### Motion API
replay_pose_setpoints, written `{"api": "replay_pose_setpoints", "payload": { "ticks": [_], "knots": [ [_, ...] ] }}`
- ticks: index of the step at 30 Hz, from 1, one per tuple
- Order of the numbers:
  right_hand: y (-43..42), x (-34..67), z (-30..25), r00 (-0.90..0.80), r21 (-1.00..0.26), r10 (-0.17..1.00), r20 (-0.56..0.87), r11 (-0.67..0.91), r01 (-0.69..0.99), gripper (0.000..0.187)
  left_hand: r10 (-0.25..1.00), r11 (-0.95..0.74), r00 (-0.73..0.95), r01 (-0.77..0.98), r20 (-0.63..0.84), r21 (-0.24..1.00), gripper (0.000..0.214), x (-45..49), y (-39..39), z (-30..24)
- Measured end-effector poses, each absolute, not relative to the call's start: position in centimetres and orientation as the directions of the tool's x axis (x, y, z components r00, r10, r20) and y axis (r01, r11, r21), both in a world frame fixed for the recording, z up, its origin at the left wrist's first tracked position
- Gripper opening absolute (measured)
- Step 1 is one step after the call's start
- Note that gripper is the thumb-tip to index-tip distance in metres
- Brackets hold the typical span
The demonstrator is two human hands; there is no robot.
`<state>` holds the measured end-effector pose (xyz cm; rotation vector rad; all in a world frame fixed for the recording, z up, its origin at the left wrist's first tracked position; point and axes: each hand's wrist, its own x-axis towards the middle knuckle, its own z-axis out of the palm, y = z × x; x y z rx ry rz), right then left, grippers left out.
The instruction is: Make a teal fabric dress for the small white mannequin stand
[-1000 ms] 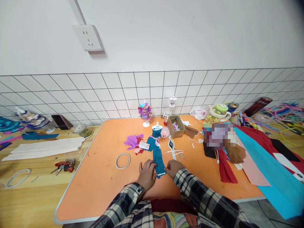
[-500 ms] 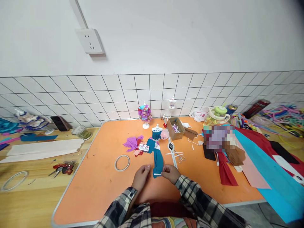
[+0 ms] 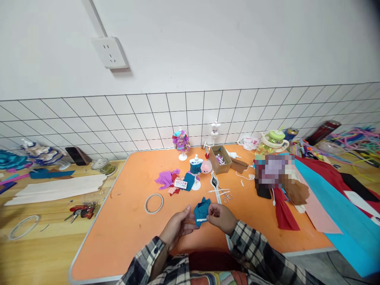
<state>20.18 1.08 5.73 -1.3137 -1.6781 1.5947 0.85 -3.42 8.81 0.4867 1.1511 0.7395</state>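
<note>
Both my hands hold a teal crepe-paper strip (image 3: 202,209) lifted off the orange table (image 3: 127,221), bunched up between them. My left hand (image 3: 177,225) pinches its left edge with thumb and fingers. My right hand (image 3: 221,217) grips its right side, near a white band of tape along the lower edge. Behind it stands a small white mannequin in a teal top (image 3: 196,168), with a pink round object (image 3: 206,167) beside it.
A tape ring (image 3: 153,203), purple and red paper scraps (image 3: 166,179), scissors (image 3: 227,195), a cardboard box (image 3: 220,158) and two more doll stands (image 3: 181,142) lie on the table. Blue and red paper sheets (image 3: 332,202) cover the right side. Keys (image 3: 80,210) lie on the wooden bench at left.
The teal strip lay flat, stretched from the mannequin toward me, under both hands. Now it is raised off the table and gathered into a bunch between my hands.
</note>
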Motion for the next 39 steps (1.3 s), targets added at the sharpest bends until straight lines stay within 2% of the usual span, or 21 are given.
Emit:
{"api": "replay_pose_setpoints", "payload": {
  "ticks": [4,8,9,11,13,15,18,21,24,27,31,35,39],
  "knots": [
    [1.2,20.1,6.3,-0.440,-0.947,0.865,-0.242,-0.112,0.301,0.016,0.782,0.614,0.221,-0.117,-0.582,0.780,0.038,0.9,-3.5,9.8],
    [1.3,20.3,8.1,-0.413,-0.948,0.891,-0.189,-0.056,0.314,0.013,0.853,0.518,0.150,-0.125,-0.500,0.846,0.039,0.9,-3.4,10.3],
    [1.3,20.4,8.9,-0.370,-0.937,0.921,-0.117,0.022,0.349,0.019,0.873,0.486,0.117,-0.116,-0.474,0.866,0.039,0.9,-3.3,10.4],
    [1.2,20.4,10.7,-0.309,-0.847,0.942,0.132,0.269,0.459,0.025,0.903,0.430,0.057,-0.088,-0.426,0.899,0.041,1.0,-3.1,10.5],
    [0.9,20.0,12.2,-0.404,-0.685,0.845,0.351,0.526,0.504,0.014,0.912,0.410,0.031,-0.085,-0.409,0.908,0.041,1.2,-2.9,10.6],
    [0.5,19.3,12.9,-0.500,-0.576,0.762,0.411,0.643,0.505,0.011,0.904,0.426,0.027,-0.151,-0.427,0.892,0.037,1.6,-2.8,11.0],
    [0.2,18.3,12.8,-0.521,-0.522,0.771,0.366,0.634,0.571,0.007,0.874,0.475,0.078,-0.346,-0.480,0.809,0.027,2.0,-3.0,11.7],
    [0.4,18.1,12.3,-0.492,-0.508,0.801,0.341,0.598,0.620,0.006,0.836,0.531,0.223,-0.554,-0.501,0.641,0.024,1.8,-3.3,12.0],
    [0.6,18.4,12.2,-0.466,-0.526,0.813,0.349,0.582,0.620,0.007,0.823,0.555,0.320,-0.632,-0.469,0.541,0.019,1.5,-3.4,11.7],
    [0.6,18.5,12.1,-0.456,-0.511,0.809,0.370,0.587,0.627,0.008,0.826,0.557,0.298,-0.559,-0.478,0.614,0.018,1.8,-3.5,11.2],
    [0.5,18.4,11.8,-0.482,-0.471,0.794,0.370,0.608,0.639,0.009,0.851,0.524,0.200,-0.360,-0.485,0.772,0.027,2.1,-3.5,11.1],
    [0.6,18.4,11.6,-0.494,-0.489,0.803,0.333,0.595,0.638,0.009,0.935,0.352,0.109,-0.138,-0.339,0.926,0.032,1.9,-3.2,11.6],
    [0.7,18.4,11.9,-0.505,-0.535,0.796,0.332,0.601,0.595,0.009,0.965,0.251,0.085,-0.007,-0.250,0.968,0.032,1.9,-2.9,12.0]
  ]
}}
